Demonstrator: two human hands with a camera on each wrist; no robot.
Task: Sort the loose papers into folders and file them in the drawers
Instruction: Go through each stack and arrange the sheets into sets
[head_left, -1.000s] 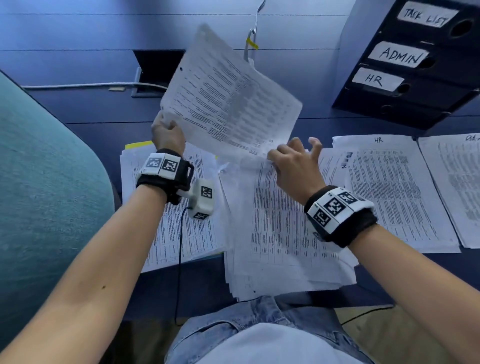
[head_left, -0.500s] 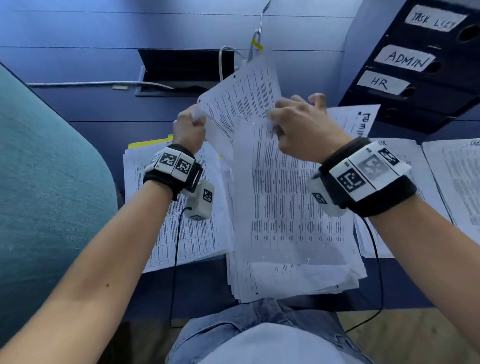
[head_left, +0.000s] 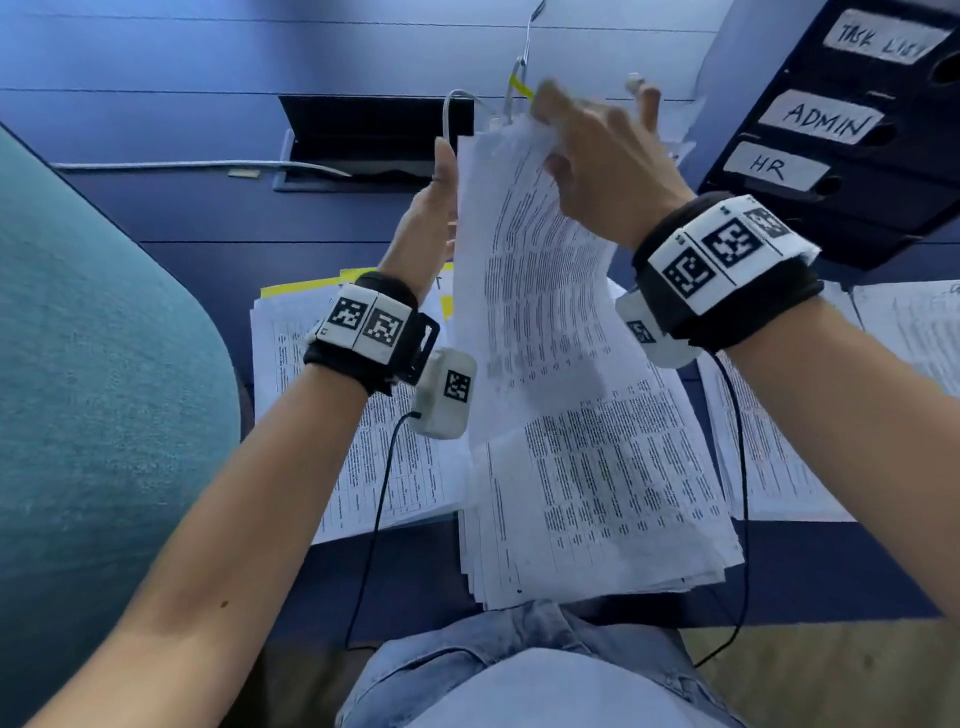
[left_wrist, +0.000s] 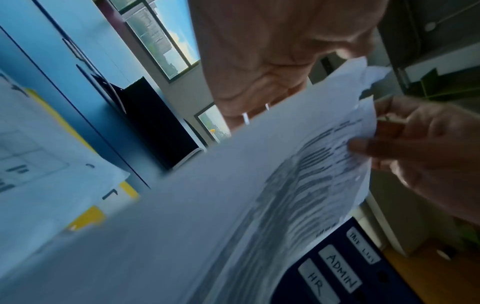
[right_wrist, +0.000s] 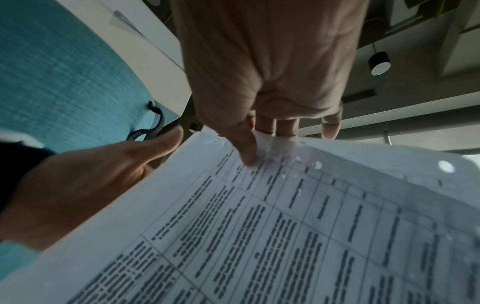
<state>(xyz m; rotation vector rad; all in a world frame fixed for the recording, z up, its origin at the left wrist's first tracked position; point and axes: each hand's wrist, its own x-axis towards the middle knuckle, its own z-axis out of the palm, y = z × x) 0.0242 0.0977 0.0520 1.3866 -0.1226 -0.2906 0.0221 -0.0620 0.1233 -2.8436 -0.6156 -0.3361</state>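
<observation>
We see a blue desk (head_left: 156, 234) with a dark drawer unit (head_left: 883, 208) at its far right, its white labels reading TASK LIST, ADMIN (head_left: 823, 122) and HR (head_left: 774, 166). Printed paper piles (head_left: 597, 519) lie along the near edge, one over a yellow folder (head_left: 296, 287). Above the middle pile, our right hand (head_left: 597, 166) pinches the top edge of a lifted sheet (head_left: 530, 291) between thumb and fingers. Our left hand (head_left: 428, 228), fingers straight, lies flat against the sheet's left edge.
</observation>
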